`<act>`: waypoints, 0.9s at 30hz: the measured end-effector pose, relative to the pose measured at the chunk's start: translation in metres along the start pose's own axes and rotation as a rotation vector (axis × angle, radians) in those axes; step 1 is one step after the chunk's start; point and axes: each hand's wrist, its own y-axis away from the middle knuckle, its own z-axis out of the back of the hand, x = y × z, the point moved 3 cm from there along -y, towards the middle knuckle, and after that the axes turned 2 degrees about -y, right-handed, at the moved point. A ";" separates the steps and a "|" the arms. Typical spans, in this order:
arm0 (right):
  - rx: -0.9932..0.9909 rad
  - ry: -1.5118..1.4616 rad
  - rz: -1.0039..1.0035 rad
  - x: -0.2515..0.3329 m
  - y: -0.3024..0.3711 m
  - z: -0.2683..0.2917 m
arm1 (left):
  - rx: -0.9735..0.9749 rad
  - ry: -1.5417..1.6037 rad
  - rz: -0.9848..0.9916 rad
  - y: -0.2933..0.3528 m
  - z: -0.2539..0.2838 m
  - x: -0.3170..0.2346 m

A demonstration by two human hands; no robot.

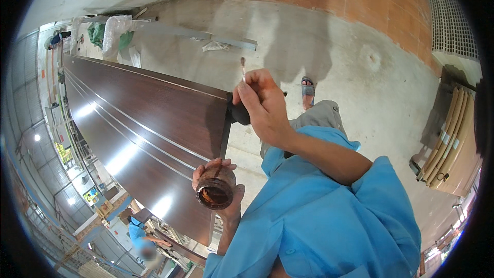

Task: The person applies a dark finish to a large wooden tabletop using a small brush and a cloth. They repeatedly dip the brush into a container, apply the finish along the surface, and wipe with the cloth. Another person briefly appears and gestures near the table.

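My left hand [236, 203] is wrapped round a small glass jar [226, 174], its mouth tilted toward me. Dark brown liquid coats the inside of the jar and stains its rim. A thin small brush [243, 68] is pinched in my right hand [265, 105], its brown-tipped end pointing up and away from me. Both hands are at the near end of a long, glossy dark brown door panel [170, 108]. Several thin silvery strips [154, 141] run along its length. The brush tip is apart from the panel, above its far corner.
A black pad [238, 113] sits at the panel's corner, partly behind my right hand. Metal profiles [234, 41] and clear wrapping [114, 33] lie on the floor beyond. Flat brown boards [453, 139] lean at the right. Another person in blue [138, 234] works at the lower left.
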 end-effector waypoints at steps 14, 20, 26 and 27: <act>0.050 -0.101 -0.075 0.002 -0.005 0.002 | -0.047 0.094 -0.002 0.002 0.003 0.005; -0.154 -0.048 -0.233 -0.003 -0.026 0.022 | -0.024 0.019 -0.040 0.001 -0.002 0.000; 0.014 -0.160 -0.070 0.005 -0.006 0.007 | -0.068 0.055 -0.033 0.003 -0.006 0.001; 0.005 -0.154 -0.097 0.000 -0.013 0.005 | -0.053 0.048 -0.043 0.004 -0.008 -0.001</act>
